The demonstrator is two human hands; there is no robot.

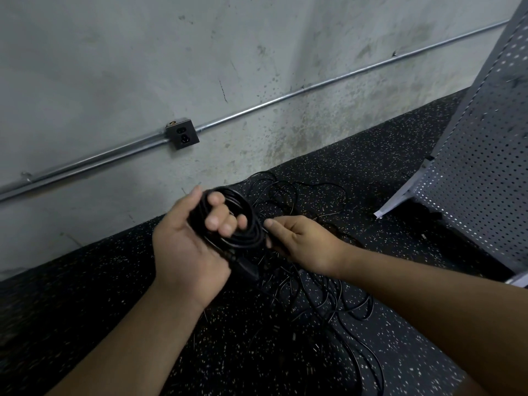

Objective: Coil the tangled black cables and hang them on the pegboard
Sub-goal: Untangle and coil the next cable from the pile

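Head view: I have the coil (254,227) gathered in my left hand (185,244), with the fingers curled through the loops and the thumb up behind them. It is held clear of the speckled floor (114,324). The loops face me, and a plug end (248,270) hangs out of the bundle at 6 o'clock.

My right hand (305,244) sits just beside the coil at its 3 o'clock. Thumb and fingers are narrowed, apparently pinching one strand where it leaves the bundle. I can't see the contact itself.

The relation that matters is the feed line. The uncoiled tangled cables (328,298) lie on the floor from 12 o'clock round to 5 o'clock of my hands. The thickest part is under my right forearm, so slack comes in from the right, and the right hand is nearer to it. I judge the next loop wants the right hand drawing strand toward 9 o'clock into the left.

The pegboard (485,172) stands well apart at 2 o'clock, and nothing is hung on the part in view.
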